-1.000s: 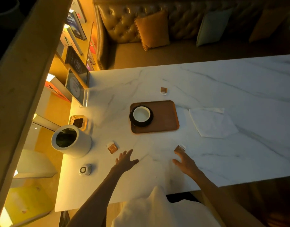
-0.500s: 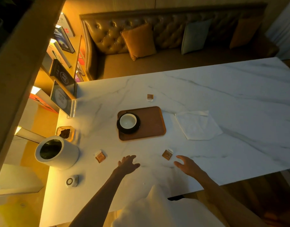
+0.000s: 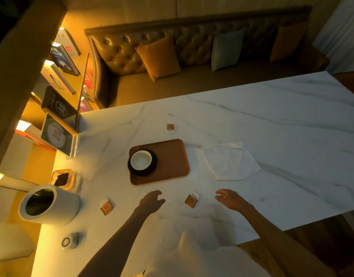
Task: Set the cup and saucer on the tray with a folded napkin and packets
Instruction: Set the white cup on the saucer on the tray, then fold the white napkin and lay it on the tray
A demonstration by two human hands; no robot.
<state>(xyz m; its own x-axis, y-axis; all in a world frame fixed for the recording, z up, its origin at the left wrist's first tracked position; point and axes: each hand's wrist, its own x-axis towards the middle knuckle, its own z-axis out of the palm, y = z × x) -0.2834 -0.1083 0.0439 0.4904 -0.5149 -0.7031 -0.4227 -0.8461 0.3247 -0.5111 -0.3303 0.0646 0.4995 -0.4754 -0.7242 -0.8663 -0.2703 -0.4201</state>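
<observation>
A brown tray (image 3: 172,158) lies on the white marble table. On its left end stands a white cup (image 3: 141,160) on a dark saucer (image 3: 153,168). A white napkin (image 3: 230,161) lies flat to the tray's right. Three brown packets rest on the table: one (image 3: 170,127) behind the tray, one (image 3: 106,206) at the front left, one (image 3: 191,200) between my hands. My left hand (image 3: 152,201) hovers open just left of that packet. My right hand (image 3: 231,198) is open to its right, holding nothing.
A white cylindrical bin (image 3: 49,204) stands at the table's left edge, with a small glass dish (image 3: 62,178) behind it and a small round device (image 3: 69,240) in front. An acrylic sign holder (image 3: 58,134) sits at the back left. A leather sofa with cushions (image 3: 158,56) runs behind the table.
My right hand has come off the near packet and moved right, leaving it on the table. My left hand stays near the packet. The camera has tilted up.
</observation>
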